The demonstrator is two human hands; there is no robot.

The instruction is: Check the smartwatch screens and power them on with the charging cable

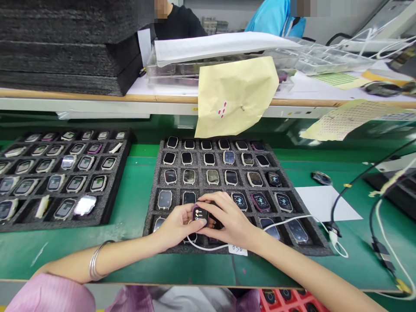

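Between my two hands is a smartwatch case (199, 214) without a strap, dark purple at its edge, its lit screen showing a list of icons. My left hand (178, 223) grips it from the left side. My right hand (229, 219) closes on it from the right, with the thumb on the lower part of the screen. A white cable (208, 249) runs from beneath my left hand and passes under my right forearm. Below my hands lies a black foam tray (152, 203) with rows of watch cases in its pockets; a few screens near my right hand are lit.
Another foam tray (112, 190) of watches stands at the left. Yellow paper (237, 97) hangs from the shelf above, beside stacked black foam (65, 60). Cables (377, 225) and a white sheet (325, 203) lie at the right. A red tray (274, 305) shows below the table edge. Two people sit opposite.
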